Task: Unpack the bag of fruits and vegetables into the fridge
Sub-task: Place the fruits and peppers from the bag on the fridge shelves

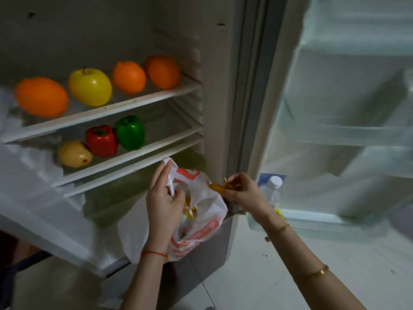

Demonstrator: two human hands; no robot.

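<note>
A white plastic bag (207, 204) with orange print hangs in front of the open fridge's lower part. My left hand (163, 202) grips the bag's handle and upper edge. My right hand (243, 193) is closed on a small yellow-orange item (218, 188) at the bag's right rim; what it is I cannot tell. More yellow pieces (190, 211) show inside the bag. On the upper shelf (125, 106) lie three oranges (41, 97) and a yellow apple (89, 87). The shelf below carries a red pepper (101, 140), a green pepper (130, 133) and a mango (74, 154).
The fridge door (348, 108) stands open on the right, with a clear water bottle (271, 193) in its lowest rack. A translucent drawer front (44, 209) juts out at lower left. White floor tiles (257, 276) lie below.
</note>
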